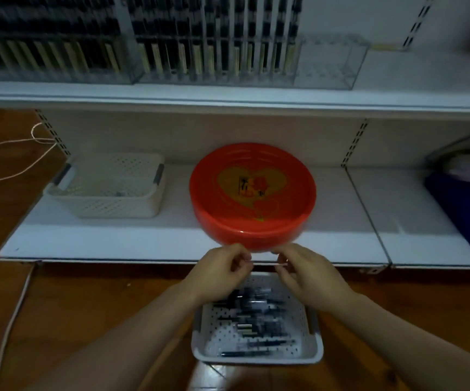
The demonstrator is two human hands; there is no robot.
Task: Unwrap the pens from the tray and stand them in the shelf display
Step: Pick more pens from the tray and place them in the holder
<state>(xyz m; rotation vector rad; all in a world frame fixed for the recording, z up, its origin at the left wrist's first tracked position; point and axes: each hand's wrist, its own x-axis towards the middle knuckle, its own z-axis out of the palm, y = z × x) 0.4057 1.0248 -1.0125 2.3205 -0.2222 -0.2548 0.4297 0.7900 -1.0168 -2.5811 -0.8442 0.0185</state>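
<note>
Where hands (265,270) meet, red basin (252,193) just beyond, white basket (106,187) leftward.

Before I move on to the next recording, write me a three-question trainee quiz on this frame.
1. True or false: both hands, the left hand and the right hand, pinch one thin object between them.
2. Where does the white tray of wrapped pens sit?
A. on the lower shelf
B. on the wooden floor below the hands
C. inside the red basin
3. Fill in: on the lower shelf, left of the red basin, stands a white perforated ____.

Key: 1 true; 2 B; 3 basket.
</note>
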